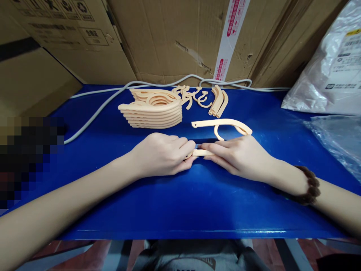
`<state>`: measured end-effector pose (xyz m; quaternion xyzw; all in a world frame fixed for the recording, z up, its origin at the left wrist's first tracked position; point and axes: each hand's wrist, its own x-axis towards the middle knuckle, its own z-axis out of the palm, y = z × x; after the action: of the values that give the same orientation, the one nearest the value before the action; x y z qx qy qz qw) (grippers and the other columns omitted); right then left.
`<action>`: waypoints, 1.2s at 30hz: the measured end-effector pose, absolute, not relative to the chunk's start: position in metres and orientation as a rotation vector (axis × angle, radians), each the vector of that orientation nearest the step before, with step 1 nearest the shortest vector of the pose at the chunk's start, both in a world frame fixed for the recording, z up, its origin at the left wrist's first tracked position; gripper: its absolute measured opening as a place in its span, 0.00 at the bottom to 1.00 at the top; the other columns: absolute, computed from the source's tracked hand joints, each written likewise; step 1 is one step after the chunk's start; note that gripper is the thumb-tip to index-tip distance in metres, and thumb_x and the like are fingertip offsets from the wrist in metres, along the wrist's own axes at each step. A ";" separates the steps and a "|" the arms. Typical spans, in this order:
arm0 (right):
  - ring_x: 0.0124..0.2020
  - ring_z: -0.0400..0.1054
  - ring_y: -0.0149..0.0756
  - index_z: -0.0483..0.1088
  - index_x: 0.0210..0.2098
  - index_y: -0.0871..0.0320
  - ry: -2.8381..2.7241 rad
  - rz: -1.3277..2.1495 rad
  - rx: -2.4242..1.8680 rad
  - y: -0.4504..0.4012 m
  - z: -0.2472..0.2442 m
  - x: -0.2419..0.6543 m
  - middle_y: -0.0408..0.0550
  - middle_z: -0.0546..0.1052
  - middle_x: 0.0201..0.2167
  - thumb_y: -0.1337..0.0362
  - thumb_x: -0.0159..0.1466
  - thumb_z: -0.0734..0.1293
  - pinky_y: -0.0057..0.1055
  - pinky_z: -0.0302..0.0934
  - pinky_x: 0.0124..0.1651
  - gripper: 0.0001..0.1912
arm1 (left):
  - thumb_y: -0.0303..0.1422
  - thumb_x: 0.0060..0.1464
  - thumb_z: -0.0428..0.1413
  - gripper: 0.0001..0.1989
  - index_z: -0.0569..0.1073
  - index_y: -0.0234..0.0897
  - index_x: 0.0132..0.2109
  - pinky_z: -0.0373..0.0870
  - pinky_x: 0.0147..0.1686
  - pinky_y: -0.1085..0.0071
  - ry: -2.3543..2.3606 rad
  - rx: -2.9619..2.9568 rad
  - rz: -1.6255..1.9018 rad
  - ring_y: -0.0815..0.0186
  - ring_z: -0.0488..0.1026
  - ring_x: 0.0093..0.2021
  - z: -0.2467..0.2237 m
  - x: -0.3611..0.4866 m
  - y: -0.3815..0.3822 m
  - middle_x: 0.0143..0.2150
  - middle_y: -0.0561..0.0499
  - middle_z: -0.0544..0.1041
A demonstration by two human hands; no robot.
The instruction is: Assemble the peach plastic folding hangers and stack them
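My left hand point(169, 154) and my right hand point(239, 154) meet near the middle of the table, both closed on a cream plastic hanger arm point(202, 152). Only a short stretch of it shows between my fingers; its ends are covered. Just beyond my right hand is another curved cream hanger arm point(222, 122) with a small hole at its left end. A hook-like curved piece point(216, 132) shows below that arm. Whether my right hand touches these is hard to see.
Stacked cream hangers point(158, 113) lie beyond my left hand. Loose hooks point(204, 99) and more hanger arms point(218, 101) are to their right. A white cable point(96, 124) crosses the blue table point(180, 210). Cardboard boxes point(169, 37) stand behind; plastic bags point(321, 79) lie right.
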<state>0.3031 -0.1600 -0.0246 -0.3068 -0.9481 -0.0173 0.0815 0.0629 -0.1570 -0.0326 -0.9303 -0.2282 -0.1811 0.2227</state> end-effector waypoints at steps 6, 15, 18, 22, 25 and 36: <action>0.27 0.72 0.32 0.72 0.51 0.57 -2.877 -0.067 -0.867 -0.158 -0.024 0.304 0.48 0.81 0.36 0.55 0.74 0.52 0.29 0.50 0.27 0.22 | 0.33 0.63 0.47 0.13 0.64 0.38 0.28 0.52 0.20 0.69 -0.589 -2.620 -0.482 0.68 0.68 0.21 -0.031 0.061 -0.156 0.21 0.55 0.70; 0.26 0.70 0.31 0.72 0.53 0.56 -2.877 -0.165 -0.831 -0.157 -0.024 0.305 0.47 0.80 0.33 0.57 0.74 0.53 0.30 0.52 0.30 0.20 | 0.32 0.61 0.47 0.11 0.65 0.38 0.29 0.53 0.20 0.69 -0.608 -2.634 -0.492 0.68 0.69 0.21 -0.032 0.062 -0.158 0.21 0.56 0.69; 0.25 0.68 0.31 0.74 0.49 0.57 -2.824 -0.257 -0.822 -0.158 -0.023 0.306 0.46 0.80 0.31 0.56 0.73 0.54 0.31 0.52 0.31 0.19 | 0.32 0.61 0.47 0.11 0.65 0.38 0.29 0.53 0.20 0.69 -0.674 -2.602 -0.496 0.68 0.69 0.21 -0.031 0.063 -0.159 0.22 0.56 0.70; 0.29 0.70 0.33 0.75 0.43 0.58 -2.683 -0.300 -0.834 -0.158 -0.019 0.308 0.46 0.79 0.30 0.54 0.71 0.58 0.32 0.55 0.33 0.18 | 0.31 0.60 0.47 0.10 0.65 0.38 0.30 0.53 0.20 0.70 -0.782 -2.608 -0.523 0.69 0.70 0.21 -0.029 0.062 -0.160 0.23 0.55 0.71; 0.35 0.69 0.37 0.75 0.41 0.57 -2.582 -0.362 -0.909 -0.157 -0.013 0.311 0.49 0.78 0.33 0.55 0.70 0.59 0.35 0.55 0.37 0.17 | 0.31 0.60 0.47 0.10 0.65 0.37 0.30 0.52 0.20 0.71 -0.833 -2.594 -0.576 0.69 0.69 0.20 -0.029 0.061 -0.160 0.22 0.55 0.71; 0.49 0.66 0.46 0.76 0.42 0.55 -2.464 -0.280 -1.155 -0.141 -0.017 0.317 0.54 0.75 0.52 0.58 0.70 0.58 0.46 0.53 0.52 0.16 | 0.32 0.59 0.49 0.10 0.67 0.37 0.29 0.51 0.18 0.70 -0.918 -2.580 -0.644 0.68 0.70 0.19 -0.031 0.059 -0.161 0.22 0.55 0.72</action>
<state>0.3171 -0.1409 -0.0171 -0.4136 -0.8822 -0.1002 0.2016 0.0586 -0.1605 -0.0311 -0.9047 -0.3221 -0.2259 0.1635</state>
